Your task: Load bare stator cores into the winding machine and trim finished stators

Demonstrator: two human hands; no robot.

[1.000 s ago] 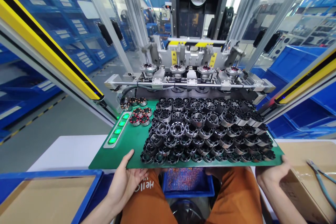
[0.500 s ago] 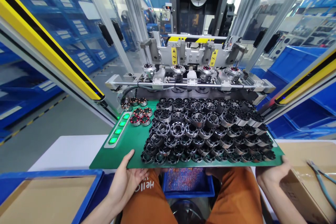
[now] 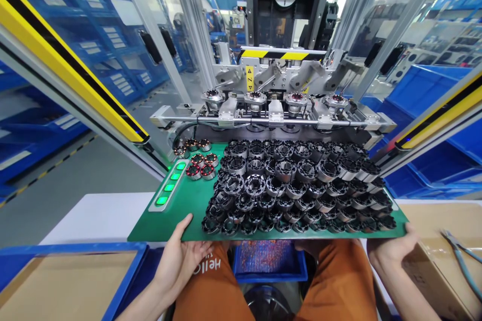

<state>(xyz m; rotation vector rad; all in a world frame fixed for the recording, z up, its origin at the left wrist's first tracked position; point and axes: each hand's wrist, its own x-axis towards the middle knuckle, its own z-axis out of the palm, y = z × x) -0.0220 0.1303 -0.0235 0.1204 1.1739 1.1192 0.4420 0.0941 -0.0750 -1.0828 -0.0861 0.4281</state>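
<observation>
My left hand (image 3: 184, 248) holds the front edge of a green work plate (image 3: 181, 223), with its thumb on top and its fingers bent below the edge. At the plate's front right corner, my right hand (image 3: 391, 246) grips in the same way, its fingers mostly hidden underneath. Stacked rows of black-coated stator cores (image 3: 286, 188) cover the middle and right of the plate. Several copper-wound stators (image 3: 201, 165) sit at the back left, beside a strip of green lit buttons (image 3: 169, 188). Behind the plate, the machine's spindles (image 3: 256, 100) carry stators under tilted metal arms (image 3: 305, 72).
Yellow-black posts (image 3: 113, 105) flank the machine. A blue bin with wire scraps (image 3: 269, 261) lies below, between the knees. To the right, pliers (image 3: 463, 256) rest on a cardboard box (image 3: 433, 271). A blue-rimmed tray (image 3: 131, 261) stands at the left.
The machine's metal arms above the spindles have swung from upright to tilted, uncovering the stators there. Both hands and the parts on the plate stay where they were.
</observation>
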